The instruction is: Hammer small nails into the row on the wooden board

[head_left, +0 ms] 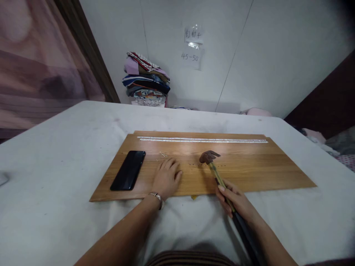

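My right hand (231,197) is wrapped round the handle of a claw hammer (210,156), whose rusty head hangs above the wooden board (257,159). Under and beside the head runs a row of small dark dots (222,166) along the board; whether they are nail heads or holes I cannot tell. My left hand (167,176) rests palm down on the board with its fingers spread a little. Just beyond its fingertips lie several loose nails (163,154). Anything beneath that palm is hidden.
A black phone (128,170) lies on the board's left part. Two white measuring strips (202,140) run along its far edge. The board lies on a white-covered table (61,155). Behind stands a stack of folded clothes (146,79) by the wall, where paper notes (191,57) are taped.
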A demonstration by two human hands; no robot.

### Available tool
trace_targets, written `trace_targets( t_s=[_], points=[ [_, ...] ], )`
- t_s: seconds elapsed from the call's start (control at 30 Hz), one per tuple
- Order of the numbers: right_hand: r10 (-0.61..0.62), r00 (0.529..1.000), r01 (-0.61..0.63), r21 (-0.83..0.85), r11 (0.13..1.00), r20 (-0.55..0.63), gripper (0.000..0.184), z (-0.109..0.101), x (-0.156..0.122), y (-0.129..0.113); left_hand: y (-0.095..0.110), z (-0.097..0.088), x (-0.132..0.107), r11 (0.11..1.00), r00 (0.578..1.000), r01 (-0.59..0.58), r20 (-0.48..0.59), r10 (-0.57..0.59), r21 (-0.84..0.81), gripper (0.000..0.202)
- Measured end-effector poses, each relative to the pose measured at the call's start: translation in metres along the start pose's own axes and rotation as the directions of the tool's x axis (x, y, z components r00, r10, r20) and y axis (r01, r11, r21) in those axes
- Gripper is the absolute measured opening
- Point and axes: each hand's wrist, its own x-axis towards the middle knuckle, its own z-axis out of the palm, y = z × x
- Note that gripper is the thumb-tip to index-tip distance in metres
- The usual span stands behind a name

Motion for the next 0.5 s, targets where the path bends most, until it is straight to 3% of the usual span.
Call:
trace_targets(
  t_s=[0.5],
  points=[
    [0.008, 1.0, -0.008, 0.017, 1.0, 0.002, 0.032, 0.0005, -0.0014, 0.0019, -0.0036, 0.0035, 0.0003, 1.0, 1.0, -0.006, -0.021, 0.006, 0.013, 0.029]
  ],
)
